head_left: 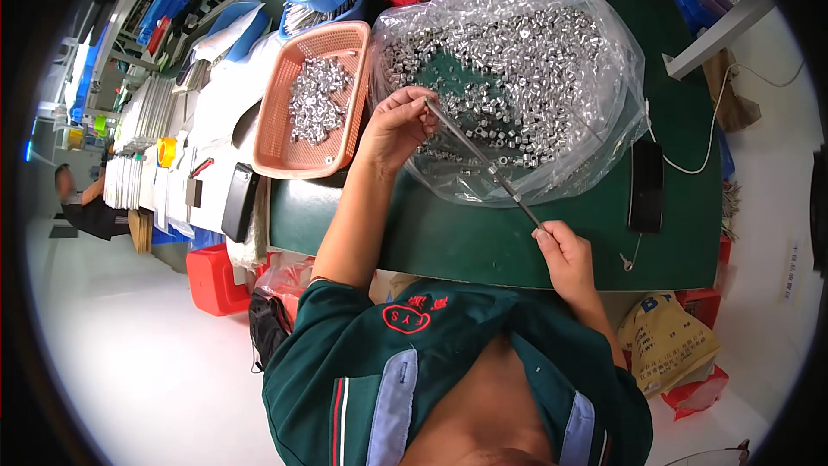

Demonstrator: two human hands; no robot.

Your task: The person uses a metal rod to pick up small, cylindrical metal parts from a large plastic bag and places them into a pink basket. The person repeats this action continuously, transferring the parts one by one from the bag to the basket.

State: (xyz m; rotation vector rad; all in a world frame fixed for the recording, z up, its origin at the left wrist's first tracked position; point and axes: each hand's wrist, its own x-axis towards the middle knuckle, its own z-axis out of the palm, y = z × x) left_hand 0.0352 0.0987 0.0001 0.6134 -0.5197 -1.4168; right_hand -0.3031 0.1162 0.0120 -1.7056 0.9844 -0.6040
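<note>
black phone (646, 188) on green table (457, 246)

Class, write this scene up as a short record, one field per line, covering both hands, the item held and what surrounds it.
Left hand: left hand grips the rod's far end
Right hand: right hand grips its near end
Item held: thin metal rod, slanting across the bag in view
Bag: clear plastic bag with many small metal pieces
Left of bag: orange basket, similar pieces inside
Right of bag: dark phone
Surface: green table
</note>
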